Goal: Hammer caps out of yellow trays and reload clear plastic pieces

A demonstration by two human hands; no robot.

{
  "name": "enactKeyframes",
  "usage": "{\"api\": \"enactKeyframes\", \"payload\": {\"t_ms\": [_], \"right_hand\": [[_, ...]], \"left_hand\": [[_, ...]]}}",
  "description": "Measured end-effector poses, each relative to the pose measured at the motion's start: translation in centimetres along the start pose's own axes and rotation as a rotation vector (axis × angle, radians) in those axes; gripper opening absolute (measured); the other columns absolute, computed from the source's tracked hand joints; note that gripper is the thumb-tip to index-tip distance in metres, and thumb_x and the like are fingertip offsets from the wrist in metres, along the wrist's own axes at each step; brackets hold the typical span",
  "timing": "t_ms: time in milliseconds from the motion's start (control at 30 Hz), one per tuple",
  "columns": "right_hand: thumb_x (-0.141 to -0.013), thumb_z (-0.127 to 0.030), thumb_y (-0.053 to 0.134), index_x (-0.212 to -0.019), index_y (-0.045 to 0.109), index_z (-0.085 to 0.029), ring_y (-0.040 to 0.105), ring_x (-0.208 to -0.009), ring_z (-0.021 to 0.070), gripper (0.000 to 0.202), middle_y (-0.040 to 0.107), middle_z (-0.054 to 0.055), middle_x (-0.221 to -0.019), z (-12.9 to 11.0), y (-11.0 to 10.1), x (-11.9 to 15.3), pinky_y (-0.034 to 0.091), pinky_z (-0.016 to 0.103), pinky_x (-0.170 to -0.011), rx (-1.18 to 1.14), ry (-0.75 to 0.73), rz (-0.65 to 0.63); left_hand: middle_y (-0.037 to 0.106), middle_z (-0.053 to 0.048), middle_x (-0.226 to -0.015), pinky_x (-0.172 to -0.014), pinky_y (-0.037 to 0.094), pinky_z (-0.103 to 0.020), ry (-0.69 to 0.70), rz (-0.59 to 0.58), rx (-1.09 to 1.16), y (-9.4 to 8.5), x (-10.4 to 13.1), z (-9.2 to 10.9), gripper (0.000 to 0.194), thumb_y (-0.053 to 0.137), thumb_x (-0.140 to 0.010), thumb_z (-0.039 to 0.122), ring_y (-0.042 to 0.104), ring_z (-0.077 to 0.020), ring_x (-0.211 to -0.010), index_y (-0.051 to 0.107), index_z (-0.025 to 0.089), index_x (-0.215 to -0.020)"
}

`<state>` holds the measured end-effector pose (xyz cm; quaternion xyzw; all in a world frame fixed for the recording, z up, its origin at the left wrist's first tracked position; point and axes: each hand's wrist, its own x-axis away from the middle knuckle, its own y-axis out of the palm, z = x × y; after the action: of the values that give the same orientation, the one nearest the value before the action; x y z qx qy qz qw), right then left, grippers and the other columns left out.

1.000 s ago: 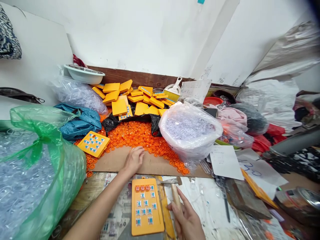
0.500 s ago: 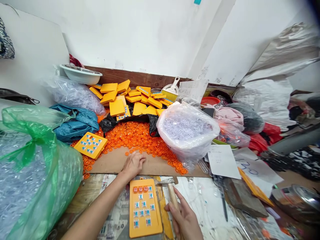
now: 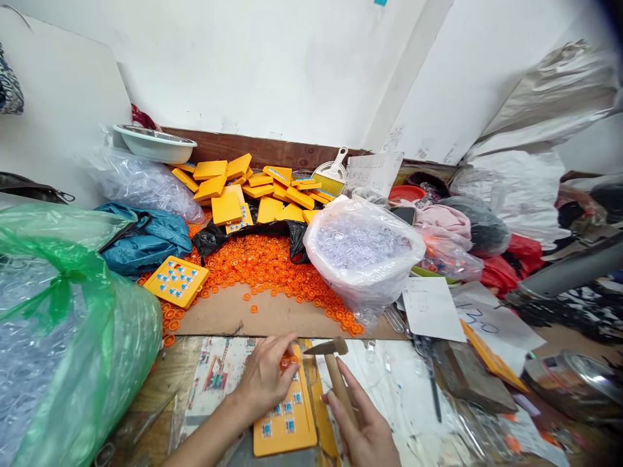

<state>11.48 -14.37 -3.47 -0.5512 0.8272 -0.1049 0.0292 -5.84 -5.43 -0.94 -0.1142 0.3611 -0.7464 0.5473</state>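
Currently clasping the hammer (image 3: 337, 377) in the right hand (image 3: 368, 425), pointing its tapered end left; hiding with the left hand (image 3: 267, 371) the far-left part of the yellow panel (image 3: 302, 418), near centre, lengthwise near-to-far; cannot tell whether pinching anything there.

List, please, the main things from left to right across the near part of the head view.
Translucent green plastic bag, bare left hand, wooden-handled metal hammer, dark rectangular block, round transparent jar.
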Motion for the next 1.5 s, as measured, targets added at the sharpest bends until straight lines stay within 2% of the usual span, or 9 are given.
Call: {"api": "enactKeyframes", "payload": {"t_ms": [67, 200, 567, 700, 833, 967, 1100, 1267, 1500], "right_hand": [[-0.084, -0.054, 0.058, -0.124, 0.063, -0.026, 0.053, -0.124, 0.0240, 0.050, 0.059, 0.003, -0.133, -0.5, 0.1, 0.2, 0.044, 0.030, -0.101, 0.051, -0.128, -0.027], [-0.091, -0.044, 0.050, -0.127, 0.060, -0.029, 0.059, -0.118, 0.0214, 0.040, 0.062, 0.001, -0.130, -1.2, 0.3, 0.5, 0.047, 0.027, -0.097, 0.204, -0.283, -0.067], [-0.094, -0.035, 0.041, -0.134, 0.053, -0.030, 0.066, -0.106, 0.0198, 0.042, 0.068, 0.003, -0.119, -1.0, 0.3, 0.6, 0.052, 0.023, -0.086, 0.361, -0.333, -0.134], [-0.094, -0.033, 0.030, -0.138, 0.046, -0.036, 0.065, -0.107, 0.0219, 0.046, 0.066, 0.001, -0.123, -0.8, 0.6, 0.8, 0.053, 0.031, -0.088, 0.486, -0.281, -0.204], [-0.091, -0.044, 0.045, -0.131, 0.057, -0.028, 0.052, -0.125, 0.0237, 0.044, 0.058, 0.002, -0.134, 0.3, 0.4, 0.6, 0.043, 0.032, -0.102, 0.281, -0.162, -0.131], [-0.082, -0.059, 0.057, -0.130, 0.057, -0.017, 0.046, -0.130, 0.0261, 0.064, 0.054, 0.006, -0.138, 1.2, -0.3, 0.3, 0.036, 0.033, -0.108, 0.086, 0.008, 0.014], [-0.075, -0.066, 0.060, -0.132, 0.055, -0.016, 0.054, -0.122, 0.0275, 0.075, 0.058, 0.006, -0.133, 1.7, -0.6, 0.3, 0.049, 0.029, -0.095, 0.011, 0.142, 0.071], [-0.073, -0.065, 0.062, -0.133, 0.054, -0.018, 0.061, -0.113, 0.0265, 0.077, 0.061, 0.005, -0.130, 1.8, -0.4, 0.6, 0.057, 0.024, -0.077, -0.046, 0.191, 0.077], [-0.073, -0.063, 0.064, -0.130, 0.058, -0.020, 0.060, -0.115, 0.0285, 0.072, 0.063, 0.004, -0.127, 2.1, 0.0, 0.7, 0.056, 0.031, -0.083, -0.059, 0.162, 0.056]], "left_hand": [[0.070, -0.009, -0.087, -0.079, 0.053, -0.037, -0.032, 0.010, 0.027, 0.5, 0.4, 0.0, 0.039, 0.056, -0.079, 0.017, 0.065, -0.0225, -0.083, 0.060, 0.011, -0.117], [0.070, -0.007, -0.087, -0.080, 0.054, -0.036, -0.056, 0.031, 0.074, 1.1, 0.5, -0.6, 0.044, 0.057, -0.077, 0.016, 0.065, -0.0213, -0.084, 0.057, 0.014, -0.121], [0.070, -0.004, -0.087, -0.087, 0.051, -0.037, -0.094, 0.041, 0.212, 1.4, 0.9, -1.4, 0.058, 0.059, -0.076, 0.015, 0.064, -0.0194, -0.086, 0.048, 0.017, -0.133], [0.070, -0.003, -0.087, -0.088, 0.051, -0.038, -0.085, 0.028, 0.208, 1.5, 1.0, -1.2, 0.059, 0.057, -0.078, 0.015, 0.063, -0.0189, -0.087, 0.045, 0.019, -0.136], [0.072, -0.002, -0.088, -0.084, 0.054, -0.033, -0.104, 0.033, 0.148, 0.6, 0.7, -1.4, 0.061, 0.063, -0.075, 0.016, 0.066, -0.0171, -0.085, 0.048, 0.019, -0.134], [0.069, -0.010, -0.108, -0.093, 0.051, -0.039, -0.127, 0.142, -0.047, -1.7, -1.8, -4.2, 0.026, 0.059, -0.083, 0.021, 0.063, -0.0227, -0.102, 0.066, 0.014, -0.108], [0.068, -0.007, -0.096, -0.089, 0.050, -0.044, -0.131, 0.119, -0.131, -3.4, -4.2, -7.1, 0.012, 0.056, -0.090, 0.020, 0.063, -0.0208, -0.096, 0.065, 0.013, -0.091], [0.067, -0.002, -0.087, -0.077, 0.054, -0.035, -0.049, -0.017, -0.153, -2.7, -4.0, -6.8, 0.015, 0.056, -0.092, 0.026, 0.064, -0.0148, -0.081, 0.064, 0.014, -0.089], [0.062, -0.003, -0.094, -0.078, 0.052, -0.037, -0.052, 0.039, -0.235, -2.0, -3.8, -6.9, 0.010, 0.055, -0.090, 0.020, 0.060, -0.0171, -0.087, 0.062, 0.014, -0.089]]}}
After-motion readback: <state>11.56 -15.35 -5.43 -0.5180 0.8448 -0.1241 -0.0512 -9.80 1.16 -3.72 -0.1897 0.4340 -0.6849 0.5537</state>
